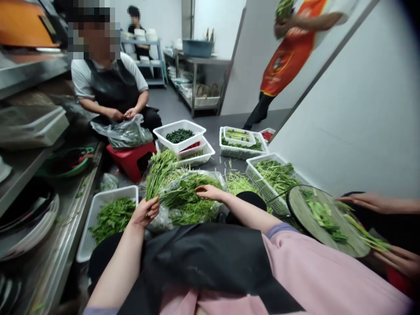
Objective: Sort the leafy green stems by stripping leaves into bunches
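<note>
My left hand (146,211) is closed around the lower stems of a bunch of leafy greens (161,168), held upright with the leaves at the top. Just right of it, an open clear plastic bag (215,176) on the floor holds a heap of similar leafy greens (193,197). My right hand (210,192) is over that heap, its fingers stretched out toward the leaves and slightly apart; whether the fingertips touch a stem is not clear. A white basket (137,197) of picked green leaves (114,216) stands left of my left hand.
A co-worker (114,83) sits at a bag on a red stool (131,159). White baskets (180,124) of vegetables stand ahead. At right, another person's hands (370,202) work by a round board (354,236). Metal shelving (82,214) borders the left. Someone in an orange apron (288,61) stands behind.
</note>
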`<state>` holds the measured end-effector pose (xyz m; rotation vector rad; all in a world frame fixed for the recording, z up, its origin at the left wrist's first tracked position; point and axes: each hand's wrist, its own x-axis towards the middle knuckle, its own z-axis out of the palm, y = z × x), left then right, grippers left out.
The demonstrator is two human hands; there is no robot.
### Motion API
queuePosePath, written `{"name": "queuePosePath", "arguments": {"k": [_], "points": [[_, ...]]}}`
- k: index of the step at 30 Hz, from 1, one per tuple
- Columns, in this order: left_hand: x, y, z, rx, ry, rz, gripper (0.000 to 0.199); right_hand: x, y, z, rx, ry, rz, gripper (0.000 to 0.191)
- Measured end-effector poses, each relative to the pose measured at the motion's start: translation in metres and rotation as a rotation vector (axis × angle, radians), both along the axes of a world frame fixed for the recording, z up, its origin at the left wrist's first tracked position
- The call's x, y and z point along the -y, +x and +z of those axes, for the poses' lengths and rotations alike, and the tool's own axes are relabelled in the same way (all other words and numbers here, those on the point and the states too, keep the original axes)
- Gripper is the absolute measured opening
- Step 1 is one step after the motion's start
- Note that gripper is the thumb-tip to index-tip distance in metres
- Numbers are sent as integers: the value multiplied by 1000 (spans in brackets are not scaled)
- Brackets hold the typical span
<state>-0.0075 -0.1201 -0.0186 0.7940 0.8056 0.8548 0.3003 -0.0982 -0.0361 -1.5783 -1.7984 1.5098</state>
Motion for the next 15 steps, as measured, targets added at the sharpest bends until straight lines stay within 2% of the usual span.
{"name": "queuePosePath", "arguments": {"k": [2, 4, 7, 11, 15], "points": [[-3, 1, -4, -17, 19, -15, 45, -1, 5, 7, -312, -99, -126, 33], [-5, 3, -6, -36, 25, -32, 49, -2, 3, 10, -603, -129, -251, 36], [-6, 6, -7, -64, 21, -35, 54, -5, -3, 10, -887, -121, -415, 42], [-7, 9, -8, -83, 24, -17, 55, -8, -5, 12, -982, -190, -540, 42], [-8, 9, -12, -93, 39, -24, 56, -8, -1, 16, -972, -207, -579, 34]]}}
